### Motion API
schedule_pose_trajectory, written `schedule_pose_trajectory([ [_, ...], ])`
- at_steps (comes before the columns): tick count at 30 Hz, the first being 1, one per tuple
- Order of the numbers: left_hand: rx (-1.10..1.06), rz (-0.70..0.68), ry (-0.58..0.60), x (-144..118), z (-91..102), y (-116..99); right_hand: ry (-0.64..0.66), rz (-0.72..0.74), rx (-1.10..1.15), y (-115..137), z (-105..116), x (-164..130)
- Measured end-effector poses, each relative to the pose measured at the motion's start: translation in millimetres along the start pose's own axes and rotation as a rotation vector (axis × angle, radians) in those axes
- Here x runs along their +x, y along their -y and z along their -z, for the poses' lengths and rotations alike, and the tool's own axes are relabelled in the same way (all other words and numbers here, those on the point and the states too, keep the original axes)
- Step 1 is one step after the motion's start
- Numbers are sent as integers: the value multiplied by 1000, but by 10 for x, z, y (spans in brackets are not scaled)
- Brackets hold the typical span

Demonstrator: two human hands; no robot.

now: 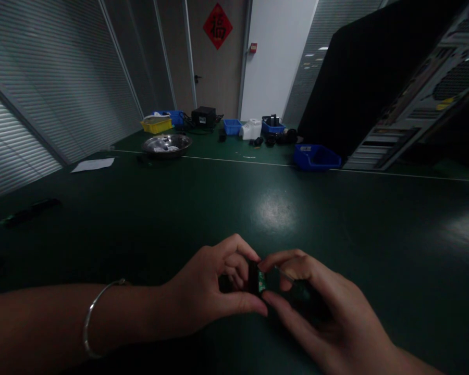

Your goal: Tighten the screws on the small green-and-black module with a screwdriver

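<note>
A small dark piece with a green circuit board on its right side is held upright above the table, between both hands. My left hand pinches its dark left part with thumb and index finger, the other fingers curled behind. From the right, my right hand grips the edges of the green board between thumb and index finger. What exactly the dark part is cannot be made out in the dim light. A thin bracelet circles my left wrist.
On the green table, a metal bowl, a yellow bin, a blue bin and a white device stand toward the back. A computer case rises at right. A dark strip and paper lie left.
</note>
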State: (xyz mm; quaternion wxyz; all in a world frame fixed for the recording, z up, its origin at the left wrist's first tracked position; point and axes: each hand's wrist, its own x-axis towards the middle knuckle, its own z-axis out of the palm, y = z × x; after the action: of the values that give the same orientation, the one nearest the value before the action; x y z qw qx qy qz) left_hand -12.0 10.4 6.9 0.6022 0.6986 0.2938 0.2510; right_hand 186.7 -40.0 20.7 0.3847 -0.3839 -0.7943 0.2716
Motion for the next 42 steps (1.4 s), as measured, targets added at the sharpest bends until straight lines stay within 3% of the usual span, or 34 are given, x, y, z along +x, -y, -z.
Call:
schedule_pose_trajectory([
  [8, 2, -60, -1, -18, -25, -63, -71, 39, -33, 1, -9, -22],
  [18, -119, -199, 36, -23, -58, -108, -70, 100, -82, 18, -33, 0],
  [28, -129, -148, -46, -38, -8, 3, -104, 86, -108, 34, 44, -5],
  [42, -321, -46, -7, 10, 21, 8, -103, 30, -108, -2, 93, 3],
])
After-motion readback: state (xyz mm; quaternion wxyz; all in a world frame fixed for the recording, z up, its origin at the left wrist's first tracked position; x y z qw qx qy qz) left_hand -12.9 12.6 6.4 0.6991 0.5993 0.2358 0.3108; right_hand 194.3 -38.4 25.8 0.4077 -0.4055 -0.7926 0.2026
